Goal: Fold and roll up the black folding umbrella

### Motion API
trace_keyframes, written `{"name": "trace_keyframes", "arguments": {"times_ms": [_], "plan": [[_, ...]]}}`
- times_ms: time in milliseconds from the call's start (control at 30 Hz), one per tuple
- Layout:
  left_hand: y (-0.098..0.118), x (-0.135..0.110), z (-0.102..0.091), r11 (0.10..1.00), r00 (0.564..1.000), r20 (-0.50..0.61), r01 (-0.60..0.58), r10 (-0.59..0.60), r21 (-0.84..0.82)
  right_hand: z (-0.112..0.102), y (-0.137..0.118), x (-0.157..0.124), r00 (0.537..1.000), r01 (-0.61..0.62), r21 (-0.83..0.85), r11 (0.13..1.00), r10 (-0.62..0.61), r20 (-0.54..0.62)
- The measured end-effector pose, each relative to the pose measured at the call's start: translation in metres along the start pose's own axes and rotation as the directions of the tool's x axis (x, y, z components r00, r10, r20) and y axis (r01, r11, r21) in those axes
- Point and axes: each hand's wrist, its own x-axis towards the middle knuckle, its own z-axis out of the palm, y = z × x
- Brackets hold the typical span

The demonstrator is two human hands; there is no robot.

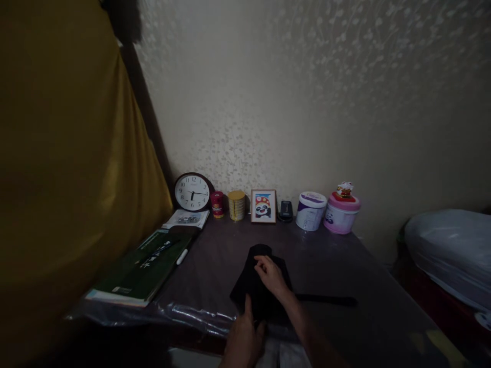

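A dark table (207, 266) is spread across the lower middle of the frame, its front edge overhung by wrinkled clear plastic (199, 313). A black cloth item (242, 289) is laid near the bottom center, with a narrow black strap (326, 300) stretched to its right. The cloth is touched by the left hand (243, 340), its index finger extended; whether a fold is gripped there cannot be told. Above, the right hand (270, 273) is held over the cloth with fingers bent; whether fabric is pinched cannot be told. A green book (141, 271) is set at lower left. Along the patterned wall (215, 92), a clock (192, 192), a red canister (217, 205), a yellow-lidded tin (237, 206), a framed panda picture (263, 206) and two tubs (311, 212) are lined up mid-frame. The left side is filled by a mustard curtain (69, 153); at right, a plastic-wrapped bundle (452, 250) is seen in dim light.
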Motion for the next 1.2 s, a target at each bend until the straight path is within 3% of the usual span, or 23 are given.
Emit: {"name": "trace_keyframes", "arguments": {"times_ms": [133,400,567,867,1033,1200], "plan": [[0.001,0.000,-0.001,1.000,1.000,0.003,0.005,-0.005,0.008,0.003,-0.017,-0.023,0.992,0.128,-0.127,0.984,-0.126,0.020],[0.001,-0.001,0.001,1.000,1.000,0.009,0.023,-0.023,-0.011,0.003,-0.036,-0.054,0.988,0.149,-0.215,0.965,-0.137,0.068],[0.003,-0.005,0.000,0.990,0.998,-0.062,-0.036,0.028,-0.134,0.000,-0.038,-0.054,0.988,0.141,-0.204,0.969,-0.125,0.090],[-0.004,0.001,0.001,0.995,1.000,-0.008,-0.010,0.009,-0.103,-0.009,-0.031,-0.053,0.986,0.155,0.014,0.988,-0.156,0.064],[-0.006,0.001,0.001,0.994,1.000,0.006,0.017,-0.017,-0.111,-0.012,-0.008,-0.035,0.980,0.193,-0.030,0.981,-0.192,0.044],[-0.004,0.001,-0.001,0.992,1.000,0.018,0.028,-0.026,-0.127,-0.008,0.021,0.015,0.982,0.160,-0.083,0.984,-0.150,0.118]]}}
